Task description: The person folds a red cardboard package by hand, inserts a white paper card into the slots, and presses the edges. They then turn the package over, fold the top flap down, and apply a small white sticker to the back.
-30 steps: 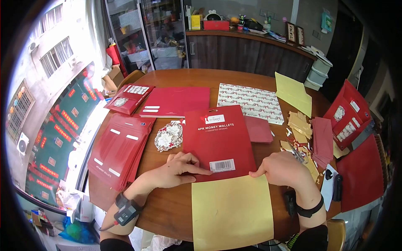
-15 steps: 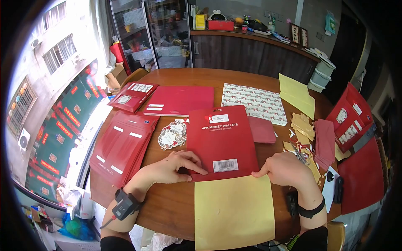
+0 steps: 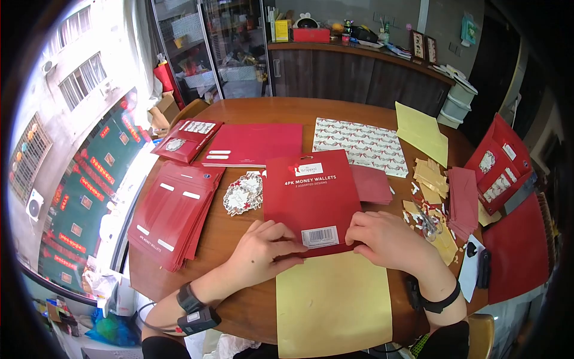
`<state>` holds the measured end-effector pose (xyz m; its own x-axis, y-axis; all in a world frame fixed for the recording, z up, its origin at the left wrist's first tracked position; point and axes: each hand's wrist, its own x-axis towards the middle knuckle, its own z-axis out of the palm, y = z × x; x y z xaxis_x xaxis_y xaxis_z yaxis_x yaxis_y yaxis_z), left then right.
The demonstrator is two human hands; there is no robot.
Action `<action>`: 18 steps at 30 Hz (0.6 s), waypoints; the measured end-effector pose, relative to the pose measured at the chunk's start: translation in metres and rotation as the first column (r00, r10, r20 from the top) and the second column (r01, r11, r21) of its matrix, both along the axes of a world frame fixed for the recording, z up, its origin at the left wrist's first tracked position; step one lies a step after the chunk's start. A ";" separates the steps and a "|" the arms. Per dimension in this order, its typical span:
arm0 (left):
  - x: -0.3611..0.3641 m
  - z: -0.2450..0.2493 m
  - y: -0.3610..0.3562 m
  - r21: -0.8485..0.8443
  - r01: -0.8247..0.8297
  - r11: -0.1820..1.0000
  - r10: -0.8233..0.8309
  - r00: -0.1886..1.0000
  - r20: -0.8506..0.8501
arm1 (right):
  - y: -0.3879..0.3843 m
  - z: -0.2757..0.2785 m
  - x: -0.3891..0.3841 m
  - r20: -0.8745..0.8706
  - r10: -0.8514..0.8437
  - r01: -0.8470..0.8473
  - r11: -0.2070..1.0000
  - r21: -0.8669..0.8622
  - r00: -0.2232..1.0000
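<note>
A red money wallet pack (image 3: 312, 200) lies in front of me, printed "4PK MONEY WALLETS", with a barcode label low on its face. My left hand (image 3: 266, 252) has its fingers closed at the bottom left edge. At the bottom right edge my right hand (image 3: 382, 239) is closed too, fingertips curled on the pack. A plain yellow sheet (image 3: 332, 305) extends from under the pack's lower edge toward me. Left of the pack sit white die-cut wreath shapes (image 3: 243, 194). Behind its right side is a stack of dark pink envelopes (image 3: 371, 184).
At left is a stack of red wallet packs (image 3: 174, 209). Behind lie a red folder (image 3: 257, 143) and a bow-patterned sheet (image 3: 359, 143). Scissors (image 3: 428, 224) rest among paper scraps (image 3: 431, 179) at right, beside more pink envelopes (image 3: 462, 203) and a standing red pack (image 3: 499, 164).
My left hand has slid right along the bottom edge. My right hand has moved left and up from the bottom right corner, its fingers now curled on the pack.
</note>
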<state>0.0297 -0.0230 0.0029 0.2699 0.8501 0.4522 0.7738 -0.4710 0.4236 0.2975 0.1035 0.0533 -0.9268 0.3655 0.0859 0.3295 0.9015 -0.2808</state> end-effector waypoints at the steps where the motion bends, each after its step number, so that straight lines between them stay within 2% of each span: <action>1: 0.002 0.000 -0.001 0.022 0.004 1.000 -0.004 1.000 -0.011 | -0.001 0.000 -0.003 -0.008 -0.002 0.002 1.000 -0.004 1.000; 5: 0.005 -0.005 -0.003 0.045 0.003 0.999 -0.002 0.999 -0.034 | -0.004 -0.004 -0.007 0.023 -0.019 0.019 1.000 0.009 1.000; 8: 0.008 -0.008 -0.003 0.005 0.003 1.000 -0.004 0.998 0.056 | -0.006 -0.008 -0.007 0.031 0.014 -0.015 0.999 0.045 0.999; 13: 0.008 -0.007 -0.008 -0.033 0.157 0.987 -0.159 0.986 -0.041 | -0.014 -0.012 -0.008 0.124 0.015 -0.014 1.000 -0.012 0.992; 18: 0.014 -0.007 -0.009 -0.072 0.121 0.990 -0.121 0.993 0.003 | -0.014 -0.014 -0.007 0.114 0.014 -0.017 1.000 0.023 0.993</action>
<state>0.0438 -0.0317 -0.0040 0.3734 0.8414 0.3907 0.7134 -0.5297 0.4588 0.2901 0.0893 0.0396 -0.9366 0.3503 -0.0121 0.3443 0.9127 -0.2200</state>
